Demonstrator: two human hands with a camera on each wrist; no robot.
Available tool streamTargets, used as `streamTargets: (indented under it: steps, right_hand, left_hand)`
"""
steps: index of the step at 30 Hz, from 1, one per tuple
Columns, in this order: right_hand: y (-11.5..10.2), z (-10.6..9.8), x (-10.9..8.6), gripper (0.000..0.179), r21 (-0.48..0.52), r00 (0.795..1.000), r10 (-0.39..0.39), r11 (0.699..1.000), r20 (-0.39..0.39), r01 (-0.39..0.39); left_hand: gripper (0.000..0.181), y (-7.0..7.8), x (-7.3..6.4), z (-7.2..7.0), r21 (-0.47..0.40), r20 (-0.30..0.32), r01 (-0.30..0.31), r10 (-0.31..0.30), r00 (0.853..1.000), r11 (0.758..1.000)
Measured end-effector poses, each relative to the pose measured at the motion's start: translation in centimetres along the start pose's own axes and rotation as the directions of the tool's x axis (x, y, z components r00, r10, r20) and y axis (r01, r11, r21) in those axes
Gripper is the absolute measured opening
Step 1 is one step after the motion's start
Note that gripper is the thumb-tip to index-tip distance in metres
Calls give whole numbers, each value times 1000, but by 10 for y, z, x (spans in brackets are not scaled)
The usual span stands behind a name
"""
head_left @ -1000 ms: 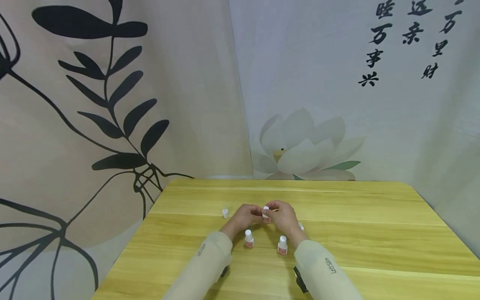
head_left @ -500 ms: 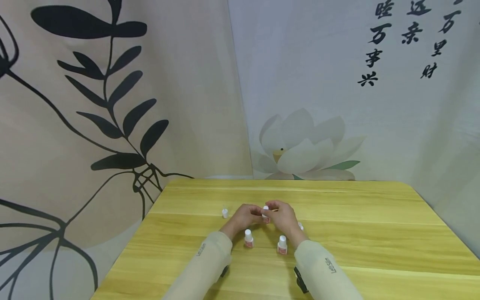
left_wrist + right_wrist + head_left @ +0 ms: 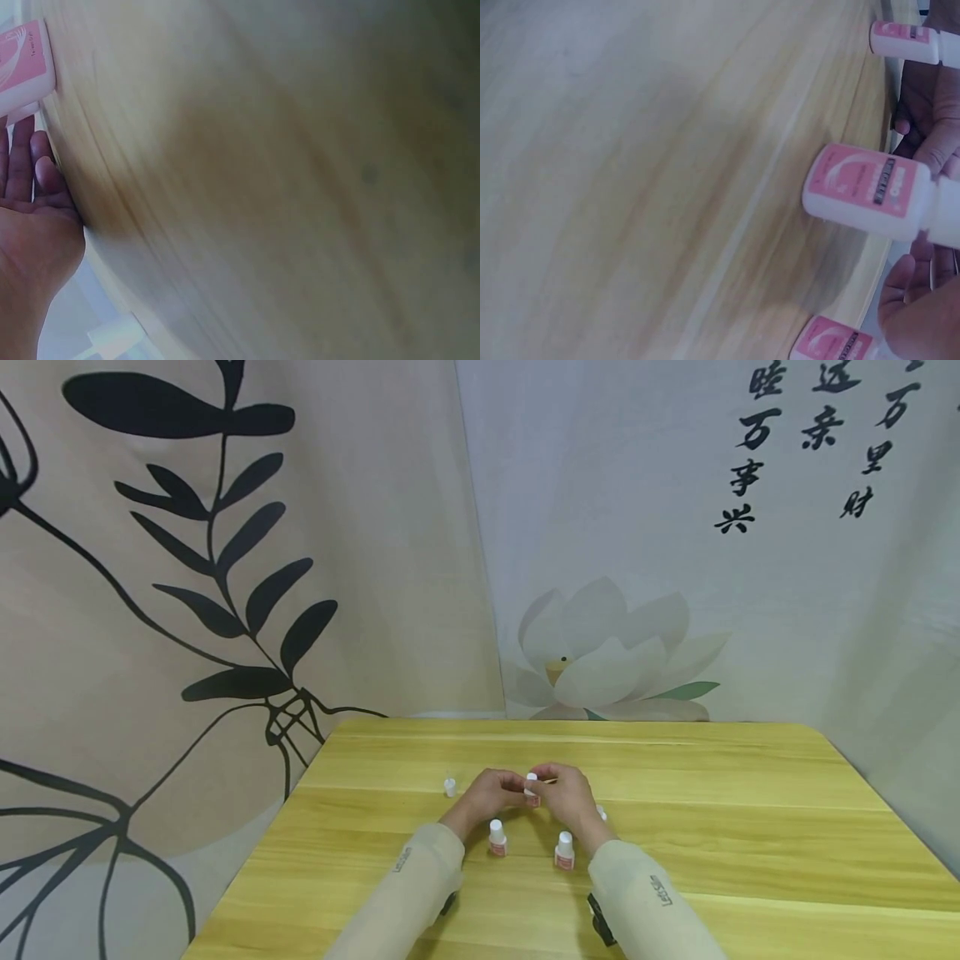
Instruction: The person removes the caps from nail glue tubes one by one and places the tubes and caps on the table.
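A small white bottle (image 3: 533,801) with a pink label stands between my hands. My left hand (image 3: 491,793) holds its lower part from the left. My right hand (image 3: 567,793) pinches at its white cap (image 3: 532,777) from the right. Closer to me are two similar capped bottles, one near the left wrist (image 3: 498,838) and the other near the right (image 3: 565,851). In the right wrist view the nearer bottle (image 3: 866,191) covers part of both hands. A pink-labelled bottle (image 3: 26,64) fills the left wrist view's upper corner, before the left fingers (image 3: 22,161).
Left of my hands, a loose white cap (image 3: 450,787) stands with a thin stem pointing up. Another white item (image 3: 602,812) is mostly hidden behind the right wrist. The wooden table (image 3: 750,827) ends at a printed cloth backdrop (image 3: 420,568).
Both hands keep their places round the bottle, with barely any visible movement. The other bottles and the loose cap stay put.
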State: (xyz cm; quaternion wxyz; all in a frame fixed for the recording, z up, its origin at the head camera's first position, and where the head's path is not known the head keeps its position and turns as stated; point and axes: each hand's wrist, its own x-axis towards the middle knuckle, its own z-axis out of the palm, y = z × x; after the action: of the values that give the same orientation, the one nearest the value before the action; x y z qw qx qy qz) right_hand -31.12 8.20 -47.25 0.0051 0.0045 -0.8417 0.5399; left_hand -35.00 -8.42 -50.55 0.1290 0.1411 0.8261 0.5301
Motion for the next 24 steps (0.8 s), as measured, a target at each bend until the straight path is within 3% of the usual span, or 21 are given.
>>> streamTargets:
  steps: [15, 24]
  right_hand:
    - [2, 1, -1, 27, 10, 1000, 10, 1000, 1, -10]
    - [4, 1, -1, 21, 7, 1000, 17, 1000, -14, -17]
  left_hand:
    - [18, -4, 3, 1, 20, -11, -28, 28, 1000, 999]
    - [17, -3, 3, 0, 23, -4, -15, 16, 1000, 1000]
